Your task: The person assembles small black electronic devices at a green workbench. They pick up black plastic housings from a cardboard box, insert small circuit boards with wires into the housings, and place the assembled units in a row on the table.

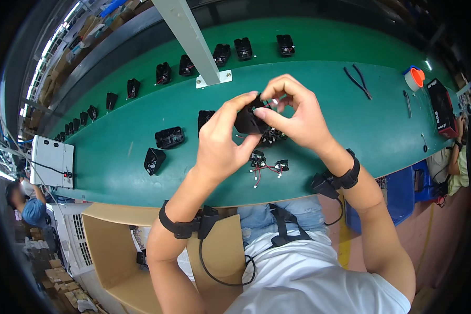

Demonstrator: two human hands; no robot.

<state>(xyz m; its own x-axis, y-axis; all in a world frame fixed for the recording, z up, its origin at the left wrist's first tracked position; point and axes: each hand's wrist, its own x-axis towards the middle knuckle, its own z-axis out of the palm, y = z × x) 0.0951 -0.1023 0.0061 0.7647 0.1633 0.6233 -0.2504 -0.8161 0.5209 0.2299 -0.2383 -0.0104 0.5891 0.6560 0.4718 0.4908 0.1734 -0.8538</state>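
a: what's up with the black plastic part (248,121)?

b: both hands are pinching it above the green table (350,136). left hand (222,141) fingers clamp its left side, right hand (293,112) fingertips close on top. the palms hide most of it. the small wired pieces (267,167) just below the fingers are hard to make out.
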